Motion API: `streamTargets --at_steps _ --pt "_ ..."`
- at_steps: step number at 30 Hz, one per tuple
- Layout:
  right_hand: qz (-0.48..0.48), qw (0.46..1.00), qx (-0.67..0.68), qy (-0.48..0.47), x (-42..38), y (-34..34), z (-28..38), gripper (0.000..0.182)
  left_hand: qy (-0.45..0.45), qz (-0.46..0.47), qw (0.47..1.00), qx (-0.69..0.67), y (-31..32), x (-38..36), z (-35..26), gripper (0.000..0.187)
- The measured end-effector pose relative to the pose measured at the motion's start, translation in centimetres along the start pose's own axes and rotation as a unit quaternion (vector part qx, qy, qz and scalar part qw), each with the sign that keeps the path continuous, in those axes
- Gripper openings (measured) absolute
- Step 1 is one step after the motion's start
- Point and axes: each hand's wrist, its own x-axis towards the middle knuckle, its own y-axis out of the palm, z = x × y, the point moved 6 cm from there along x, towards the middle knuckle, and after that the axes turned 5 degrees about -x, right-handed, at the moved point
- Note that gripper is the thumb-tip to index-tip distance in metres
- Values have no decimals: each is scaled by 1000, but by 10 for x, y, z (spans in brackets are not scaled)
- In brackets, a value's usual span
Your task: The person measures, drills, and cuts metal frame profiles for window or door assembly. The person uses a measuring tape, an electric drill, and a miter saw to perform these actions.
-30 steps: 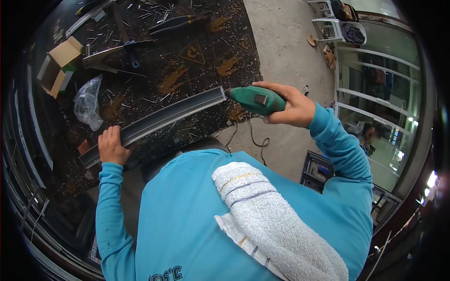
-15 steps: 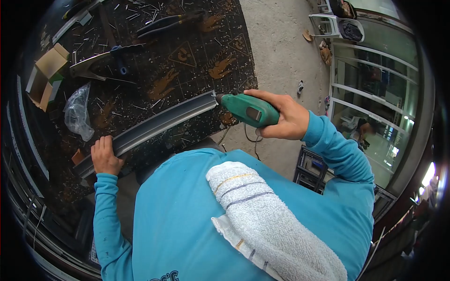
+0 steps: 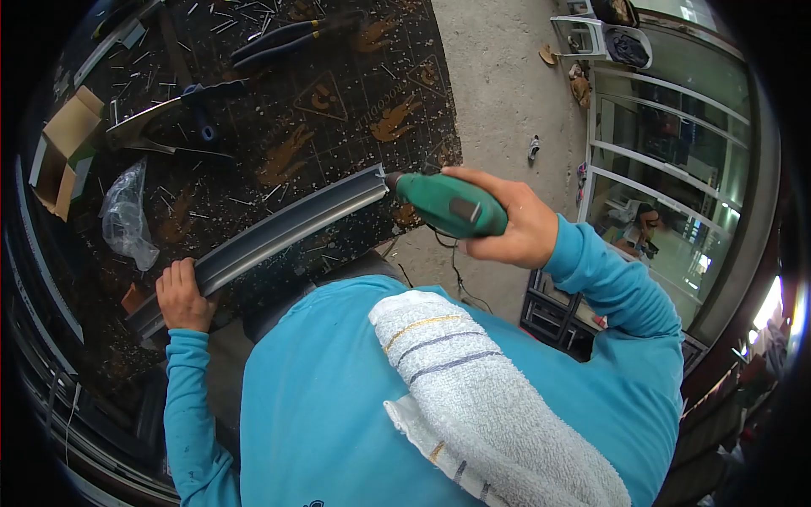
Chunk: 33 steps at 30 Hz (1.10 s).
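Observation:
A long grey metal profile (image 3: 291, 224) lies slantwise along the near edge of the dark worktable (image 3: 253, 182). Near its left end, my left hand (image 3: 183, 296) is closed over it, fingers on top and thumb toward me. My right hand (image 3: 522, 221) grips a green power drill (image 3: 448, 203) from behind. The drill's dark chuck points left and meets the profile's right end; the bit's tip is too small to make out. A cord hangs below the drill.
Metal offcuts and shavings litter the worktable. On it lie pliers (image 3: 274, 44), a blue-handled tool (image 3: 198, 101), an open cardboard box (image 3: 69, 148) and a clear plastic bag (image 3: 127, 215). A white chair (image 3: 583, 42) stands beyond, near glass-paned frames (image 3: 667, 160), behind which a person (image 3: 639, 232) shows.
The view has shifted slightly, so the tabletop things sit further left. The drill has turned a little in my right hand, its chuck still at the profile's end. My left hand keeps its hold.

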Motion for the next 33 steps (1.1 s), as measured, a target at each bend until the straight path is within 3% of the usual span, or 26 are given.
streamTargets --at_steps 1,5,8,15,24,28,33 --pt "7 999 -38 -19 -2 1 6 79 -1 3 1000 -1 1 0 0 60" --pt "-10 1000 14 9 -3 8 1 81 3 0 1000 2 0 1 0 62" --pt "-22 980 190 50 7 3 -21 80 4 1 1000 3 1 1 1 63" --pt "11 999 20 34 10 -6 1 81 5 12 1000 3 2 1 1 62" --pt "21 999 -43 -2 13 1 1 83 -5 29 1000 6 6 -1 4 61" --pt "-18 997 13 -71 1 -5 -3 83 -16 28 999 10 6 -1 6 61" --pt "-16 992 -67 -101 -6 9 2 87 -32 39 999 11 8 -1 5 64"
